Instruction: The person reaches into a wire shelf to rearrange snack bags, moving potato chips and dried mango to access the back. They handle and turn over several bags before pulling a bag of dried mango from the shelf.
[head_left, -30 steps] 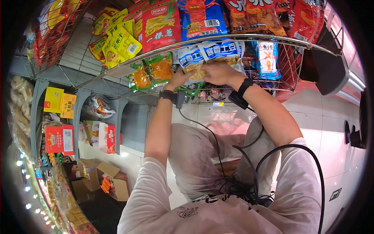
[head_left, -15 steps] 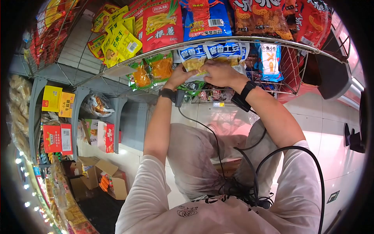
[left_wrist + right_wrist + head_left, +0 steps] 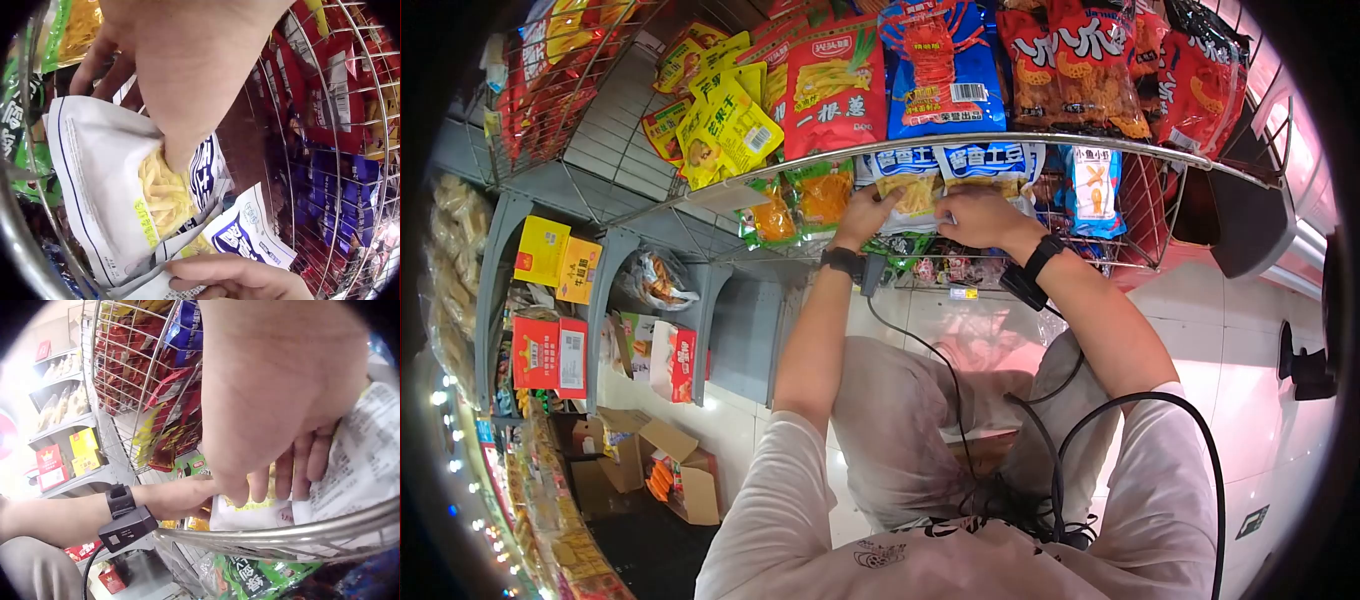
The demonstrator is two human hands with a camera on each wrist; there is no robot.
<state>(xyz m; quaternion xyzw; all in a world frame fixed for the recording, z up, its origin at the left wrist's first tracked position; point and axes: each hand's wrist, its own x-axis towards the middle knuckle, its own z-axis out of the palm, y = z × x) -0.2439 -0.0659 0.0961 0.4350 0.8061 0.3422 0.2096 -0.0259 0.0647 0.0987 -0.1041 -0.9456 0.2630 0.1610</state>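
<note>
Two white-and-blue bags of potato snacks (image 3: 907, 196) stand side by side in the lower wire basket. My left hand (image 3: 864, 217) grips the left-hand bag; in the left wrist view the thumb presses its front, beside the printed yellow sticks, and the fingers go round its far edge. At the second potato bag (image 3: 240, 234), my right hand (image 3: 988, 218) has its fingers bent over the near edge. In the right wrist view, the right fingers (image 3: 302, 465) dip among the bags, beside a white printed bag back (image 3: 359, 469). Parts of both hands' grips are hidden.
The basket's metal rim (image 3: 880, 140) arches in front of the upper snack bags. Orange-filled green bags (image 3: 825, 192) lie left of the hands, and a blue-and-white bag (image 3: 1093, 195) lies right. Shelves with boxes (image 3: 550, 350) stand at left. Cables (image 3: 940, 350) hang from the wrists.
The head view has tilted, so the basket sits lower in it. My right hand has shifted slightly right, away from the left thumb, and the gap between the two potato bags shows more.
</note>
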